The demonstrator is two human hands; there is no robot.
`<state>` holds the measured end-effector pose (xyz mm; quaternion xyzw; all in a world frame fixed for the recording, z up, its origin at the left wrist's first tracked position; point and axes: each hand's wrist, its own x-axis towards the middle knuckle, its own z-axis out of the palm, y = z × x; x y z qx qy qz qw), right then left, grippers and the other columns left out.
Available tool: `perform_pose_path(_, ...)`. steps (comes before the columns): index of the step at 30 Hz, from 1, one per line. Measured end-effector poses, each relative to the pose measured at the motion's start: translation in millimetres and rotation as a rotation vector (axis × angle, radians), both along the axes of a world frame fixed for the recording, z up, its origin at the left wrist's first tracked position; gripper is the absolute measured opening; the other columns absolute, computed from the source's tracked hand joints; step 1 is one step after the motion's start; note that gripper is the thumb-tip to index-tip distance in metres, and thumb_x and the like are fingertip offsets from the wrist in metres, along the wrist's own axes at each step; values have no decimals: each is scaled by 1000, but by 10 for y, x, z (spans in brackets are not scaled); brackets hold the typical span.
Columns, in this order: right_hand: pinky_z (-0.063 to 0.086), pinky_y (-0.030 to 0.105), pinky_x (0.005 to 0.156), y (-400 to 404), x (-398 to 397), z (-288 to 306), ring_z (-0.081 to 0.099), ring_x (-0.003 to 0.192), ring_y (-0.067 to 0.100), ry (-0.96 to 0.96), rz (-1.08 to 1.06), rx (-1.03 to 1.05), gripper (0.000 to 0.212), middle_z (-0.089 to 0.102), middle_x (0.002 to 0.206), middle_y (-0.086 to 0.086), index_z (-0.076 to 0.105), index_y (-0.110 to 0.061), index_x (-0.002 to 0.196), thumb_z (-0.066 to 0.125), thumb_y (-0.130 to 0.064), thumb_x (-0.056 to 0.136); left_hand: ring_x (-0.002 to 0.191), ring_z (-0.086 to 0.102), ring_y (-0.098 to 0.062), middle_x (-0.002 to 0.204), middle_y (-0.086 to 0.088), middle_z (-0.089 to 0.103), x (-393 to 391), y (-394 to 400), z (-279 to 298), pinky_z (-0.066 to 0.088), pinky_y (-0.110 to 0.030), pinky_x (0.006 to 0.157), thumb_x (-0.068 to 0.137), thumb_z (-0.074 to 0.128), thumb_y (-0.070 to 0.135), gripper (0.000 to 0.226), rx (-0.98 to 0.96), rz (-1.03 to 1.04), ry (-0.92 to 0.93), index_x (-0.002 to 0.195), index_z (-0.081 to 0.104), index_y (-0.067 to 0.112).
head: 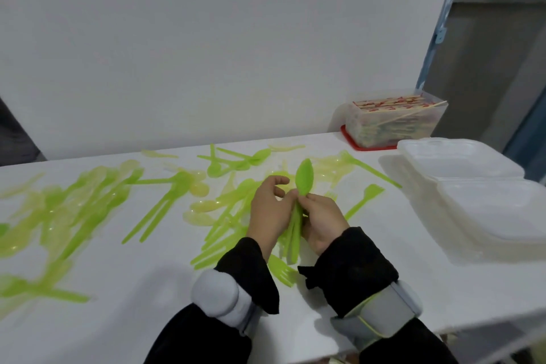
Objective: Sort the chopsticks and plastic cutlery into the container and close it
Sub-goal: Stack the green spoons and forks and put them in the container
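Observation:
Both hands hold a small stack of green plastic spoons (303,180) upright over the middle of the white table (147,269). My left hand (270,210) grips the handles from the left, and my right hand (323,220) pinches them from the right. Green and pale yellow plastic cutlery (88,201) lies scattered across the table's left and centre. A clear container (393,124) full of wrapped chopsticks stands on a red lid at the back right. A white foam clamshell container (478,195) lies shut at the right.
A green fork (365,199) lies alone just right of my hands, and another fork (283,272) sits below them. The table's front edge runs near my forearms. A white wall rises behind the table, with a dark opening at the far right.

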<state>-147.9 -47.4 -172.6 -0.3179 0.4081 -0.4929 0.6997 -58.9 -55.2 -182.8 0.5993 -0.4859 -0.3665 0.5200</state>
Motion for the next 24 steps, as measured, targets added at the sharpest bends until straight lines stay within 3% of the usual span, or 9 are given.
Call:
perform_pose_path(3, 46, 23, 43, 10, -48, 0, 59, 46, 18, 56, 56, 12, 25, 61, 57, 9, 56, -3, 79, 37, 1, 97, 56, 54, -9, 89, -1, 43, 144, 13, 71, 44, -21, 48, 87, 65, 13, 16, -6, -62, -90, 100, 56, 17)
perform_pose_path(5, 40, 22, 45, -42, -108, -6, 51, 46, 16, 77, 28, 16, 24, 54, 60, 8, 56, -6, 83, 37, 0, 97, 61, 46, -9, 85, 3, 48, 342, 2, 135, 38, -21, 60, 85, 66, 18, 13, -58, -85, -308, 96, 59, 21)
perform_pose_path(8, 38, 24, 48, -134, -249, -7, 44, 50, 16, 86, -72, 37, 25, 46, 64, 7, 54, -7, 84, 34, -1, 98, 75, 47, -10, 89, 9, 52, 573, 73, 221, 38, -18, 67, 83, 68, 21, 16, 34, -339, -689, 96, 61, 26)
perform_pose_path(11, 38, 29, 54, -178, -317, 2, 42, 55, 20, 95, -95, 71, 25, 44, 65, 8, 52, -8, 84, 33, -2, 97, 96, 47, -14, 104, 7, 52, 581, 169, 188, 38, -27, 83, 81, 67, 27, 34, 173, -503, -1069, 113, 55, 27)
perform_pose_path(13, 37, 29, 55, -170, -307, 22, 40, 56, 20, 89, -93, 94, 22, 43, 65, 7, 51, -9, 83, 36, -3, 97, 104, 47, -19, 111, 4, 52, 548, 176, 133, 35, -32, 88, 81, 64, 29, 42, 180, -503, -1204, 121, 48, 28)
perform_pose_path(16, 36, 29, 56, -161, -282, 45, 39, 56, 19, 94, -81, 102, 19, 42, 66, 7, 50, -10, 83, 39, -6, 98, 107, 50, -21, 112, 1, 55, 513, 124, 76, 34, -34, 90, 88, 55, 26, 36, 121, -443, -1263, 123, 49, 26)
perform_pose_path(19, 36, 29, 55, -162, -274, 41, 40, 56, 19, 100, -80, 98, 18, 42, 66, 7, 50, -10, 84, 39, -7, 98, 103, 55, -23, 107, -3, 61, 511, 98, 23, 38, -31, 82, 92, 50, 18, 26, 71, -372, -1209, 117, 56, 19)
perform_pose_path(21, 36, 29, 55, -151, -272, 41, 40, 56, 20, 107, -71, 87, 18, 43, 66, 7, 50, -10, 83, 40, -7, 98, 93, 58, -22, 96, -2, 64, 540, 82, 27, 42, -28, 75, 90, 54, 15, 22, 75, -326, -1080, 111, 62, 17)
perform_pose_path(24, 35, 28, 54, -134, -246, 71, 40, 55, 19, 104, -44, 54, 18, 43, 66, 7, 49, -10, 82, 39, -7, 98, 62, 51, -9, 66, 7, 54, 588, -5, 188, 40, -23, 62, 84, 62, 10, 9, 16, -213, -760, 90, 65, 17)
